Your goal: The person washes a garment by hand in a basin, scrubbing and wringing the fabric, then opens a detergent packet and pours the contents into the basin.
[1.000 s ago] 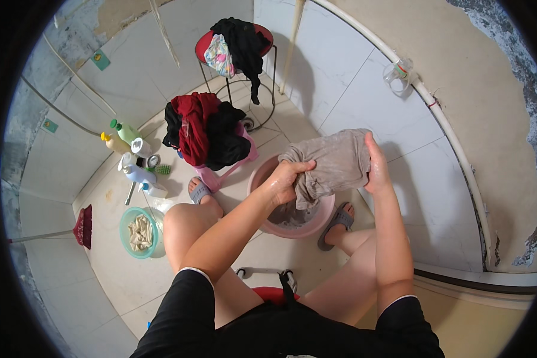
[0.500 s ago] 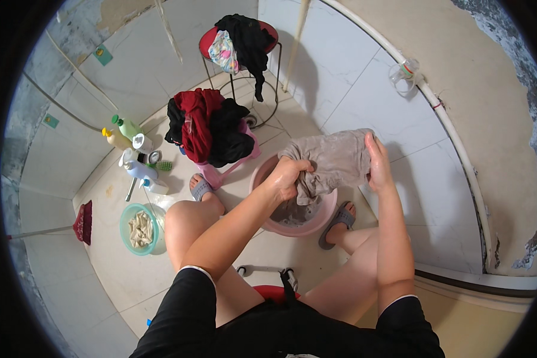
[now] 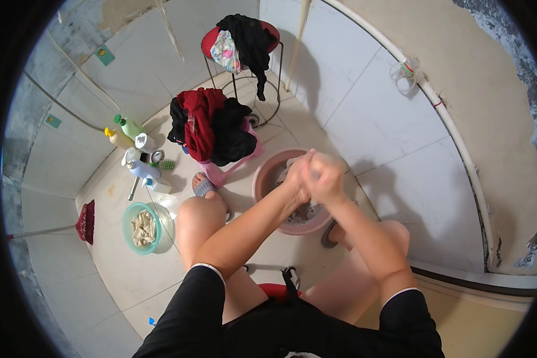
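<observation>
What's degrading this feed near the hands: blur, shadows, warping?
In the head view, the right hand is blurred, the left hand somewhat sharper; in the head view, soft shadows fall on the tiled wall; in the head view, fisheye distortion bends the pale pipe.

The person wears a black top (image 3: 334, 337) across the bottom of the frame. Its short left sleeve (image 3: 194, 307) and right sleeve (image 3: 409, 322) each end in a thin white edge (image 3: 211, 267). A white marking (image 3: 298, 355) is cut off at the lower rim. Forearms, left grip (image 3: 296, 184), right grip (image 3: 327, 179) and knees are bare. A grey slipper (image 3: 204, 187) with a pitted strap shows left of centre; its mate (image 3: 326, 237) is partly hidden.
</observation>
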Demonstrator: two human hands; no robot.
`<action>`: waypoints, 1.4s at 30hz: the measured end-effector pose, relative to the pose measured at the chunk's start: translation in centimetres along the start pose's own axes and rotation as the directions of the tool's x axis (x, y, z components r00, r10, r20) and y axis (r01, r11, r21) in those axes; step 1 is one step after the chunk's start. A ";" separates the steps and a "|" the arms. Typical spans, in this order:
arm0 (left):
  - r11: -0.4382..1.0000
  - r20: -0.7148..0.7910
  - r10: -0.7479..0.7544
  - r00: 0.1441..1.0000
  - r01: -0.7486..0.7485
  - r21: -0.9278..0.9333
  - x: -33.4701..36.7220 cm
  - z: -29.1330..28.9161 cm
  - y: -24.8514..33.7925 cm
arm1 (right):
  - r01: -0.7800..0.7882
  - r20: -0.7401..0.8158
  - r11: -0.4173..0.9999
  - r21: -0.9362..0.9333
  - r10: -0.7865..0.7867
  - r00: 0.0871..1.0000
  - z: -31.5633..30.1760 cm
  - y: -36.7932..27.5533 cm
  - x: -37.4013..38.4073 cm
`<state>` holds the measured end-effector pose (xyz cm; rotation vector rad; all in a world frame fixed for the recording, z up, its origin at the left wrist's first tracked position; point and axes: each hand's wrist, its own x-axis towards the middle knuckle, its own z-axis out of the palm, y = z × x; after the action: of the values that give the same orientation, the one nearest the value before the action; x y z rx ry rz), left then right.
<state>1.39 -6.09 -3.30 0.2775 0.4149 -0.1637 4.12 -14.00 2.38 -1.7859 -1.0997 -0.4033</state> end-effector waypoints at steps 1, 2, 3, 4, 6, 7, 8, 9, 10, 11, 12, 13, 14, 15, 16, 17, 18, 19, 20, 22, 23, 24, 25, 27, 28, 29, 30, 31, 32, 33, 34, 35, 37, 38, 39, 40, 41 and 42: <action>0.977 -0.298 0.071 0.952 -0.006 0.214 -2.2 4.7 0.6 | -0.336 0.034 0.937 -0.099 0.341 0.940 -1.1 0.6 0.6; 0.972 -0.293 0.072 0.953 -0.001 0.236 -2.5 5.1 1.0 | -0.329 0.012 0.937 -0.118 0.333 0.943 -1.0 0.9 0.9; 0.966 -0.288 0.072 0.955 0.005 0.258 -2.8 5.3 1.2 | -0.323 -0.010 0.936 -0.140 0.325 0.946 -0.8 1.3 0.9; 0.960 -0.282 0.070 0.957 0.012 0.281 -3.0 5.6 1.4 | -0.319 -0.033 0.934 -0.162 0.318 0.947 -0.7 1.4 0.9; 0.965 -0.301 0.135 0.944 -0.057 0.256 -3.5 5.2 1.5 | 0.014 -0.120 0.999 -0.034 -0.018 0.993 0.3 -1.4 0.5; 0.958 -0.268 0.136 0.954 -0.058 0.280 -3.2 4.1 1.8 | 0.049 -0.099 0.998 -0.030 -0.052 0.994 0.3 -1.9 0.0; 0.952 -0.234 0.126 0.964 -0.051 0.302 -2.6 3.0 1.7 | 0.077 -0.078 0.996 -0.032 -0.080 0.994 0.2 -2.2 -0.4; 0.992 -0.187 0.094 0.978 -0.076 0.101 -2.2 3.0 1.4 | -0.066 -0.095 0.995 -0.080 0.059 0.994 0.4 -1.3 -0.7; 0.988 -0.194 0.040 0.980 -0.010 0.153 -2.2 2.6 1.3 | -0.209 -0.118 0.970 -0.123 0.195 0.974 0.7 0.7 -1.0; 0.977 -0.196 -0.018 0.980 0.060 0.206 -2.8 3.7 1.5 | -0.348 -0.152 0.923 -0.168 0.324 0.934 0.3 2.7 -0.8; 0.960 -0.212 -0.066 0.975 0.120 0.253 -3.5 4.2 1.7 | -0.511 -0.196 0.857 -0.060 0.492 0.848 -0.4 4.3 -0.2; 0.926 -0.276 -0.085 0.957 0.178 0.333 -3.6 4.6 1.7 | -0.651 -0.229 0.757 0.051 0.643 0.730 -1.7 5.5 0.4; 0.908 -0.234 -0.093 0.968 0.179 0.378 -3.8 4.6 2.0 | -0.635 -0.250 0.765 0.105 0.639 0.728 -3.1 6.5 0.9; 0.894 -0.196 -0.096 0.976 0.171 0.414 -4.2 4.2 2.5 | -0.616 -0.257 0.772 0.158 0.634 0.729 -4.2 7.0 1.2; 0.879 -0.157 -0.101 0.982 0.163 0.449 -4.5 3.8 3.1 | -0.571 -0.271 0.814 0.109 0.577 0.771 -5.1 7.2 1.2; 0.826 -0.208 -0.026 0.978 0.138 0.547 -4.7 3.4 3.8 | -0.524 -0.278 0.850 0.063 0.519 0.809 -5.8 6.9 1.3; 0.727 -0.213 0.063 0.975 0.101 0.680 -4.9 2.7 4.4 | -0.475 -0.281 0.880 0.017 0.460 0.842 -6.4 6.5 1.4; 0.604 -0.203 0.151 0.968 0.072 0.794 -5.1 1.8 4.9 | -0.457 -0.282 0.888 0.043 0.450 0.847 -6.7 6.2 1.5; 0.464 -0.176 0.229 0.957 0.051 0.884 -5.3 1.4 5.3 | -0.501 -0.278 0.853 0.147 0.522 0.807 -7.1 5.6 1.8; 0.146 -0.168 0.330 0.929 0.126 0.981 -5.7 0.9 6.0 | -0.565 -0.244 0.748 0.348 0.654 0.716 -7.5 4.8 2.4; -0.065 -0.109 0.369 0.923 0.143 0.988 -5.9 0.9 6.3 | -0.564 -0.206 0.663 0.491 0.718 0.665 -7.7 5.5 2.4; -0.272 -0.042 0.396 0.917 0.161 0.949 -5.9 1.1 6.4 | -0.567 -0.163 0.588 0.577 0.763 0.625 -8.2 6.0 2.2; -0.460 0.049 0.528 0.848 0.237 0.856 -6.0 0.7 5.9 | -0.563 -0.114 0.504 0.655 0.802 0.586 -8.6 6.5 2.0; -0.457 0.078 0.537 0.840 0.211 0.864 -6.4 1.6 5.9 | -0.533 0.000 0.329 0.779 0.851 0.526 -9.0 6.4 2.1; -0.456 0.093 0.541 0.836 0.198 0.867 -6.6 2.1 5.9 | -0.510 0.058 0.243 0.825 0.862 0.504 -9.3 6.3 2.2; -0.455 0.151 0.525 0.838 0.126 0.882 -6.8 2.4 5.6 | -0.487 0.121 0.152 0.860 0.866 0.485 -9.4 5.9 2.4; -0.452 0.209 0.509 0.835 0.053 0.891 -6.9 2.8 5.0 | -0.474 0.175 0.094 0.875 0.852 0.493 -9.4 5.3 2.7; -0.447 0.266 0.494 0.827 -0.021 0.894 -6.8 3.0 4.4 | -0.462 0.229 0.035 0.886 0.834 0.502 -9.2 4.5 2.8; -0.437 0.273 0.460 0.845 -0.052 0.898 -6.5 3.0 3.8 | -0.452 0.281 -0.024 0.892 0.812 0.511 -9.0 3.8 3.0; -0.424 0.280 0.426 0.860 -0.084 0.902 -6.1 2.9 3.3 | -0.451 0.317 -0.056 0.891 0.788 0.528 -8.8 3.3 3.0; -0.411 0.288 0.392 0.874 -0.114 0.905 -5.8 2.9 2.8 | -0.451 0.353 -0.088 0.888 0.761 0.545 -8.6 2.9 2.9; -0.399 0.273 0.405 0.873 -0.100 0.912 -6.0 3.8 2.1 | -0.450 0.384 -0.120 0.885 0.734 0.560 -8.6 2.7 2.9; -0.387 0.250 0.367 0.896 -0.097 0.917 -5.5 4.0 1.5 | -0.439 0.403 -0.132 0.889 0.683 0.609 -8.6 2.7 2.8; -0.383 0.239 0.349 0.906 -0.096 0.919 -5.3 4.1 1.3 | -0.433 0.410 -0.138 0.891 0.655 0.634 -8.7 2.8 2.9; -0.394 0.255 0.398 0.881 -0.087 0.915 -5.4 4.3 1.2 | -0.435 0.368 -0.072 0.897 0.668 0.647 -9.0 2.8 3.1; -0.410 0.271 0.428 0.862 -0.081 0.908 -5.3 4.2 1.5 | -0.436 0.324 -0.006 0.900 0.679 0.659 -9.5 2.9 3.5; -0.428 0.289 0.457 0.841 -0.077 0.901 -5.3 4.2 2.1 | -0.434 0.279 0.062 0.899 0.685 0.673 -10.1 3.1 3.9; -0.445 0.307 0.484 0.819 -0.072 0.893 -5.2 4.1 2.7 | -0.504 0.244 0.219 0.835 0.674 0.697 -10.7 3.5 4.2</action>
<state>-1.26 -4.18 3.09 2.3345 0.3217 0.1887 11.31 -21.49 8.48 -1.0290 -0.2393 0.4567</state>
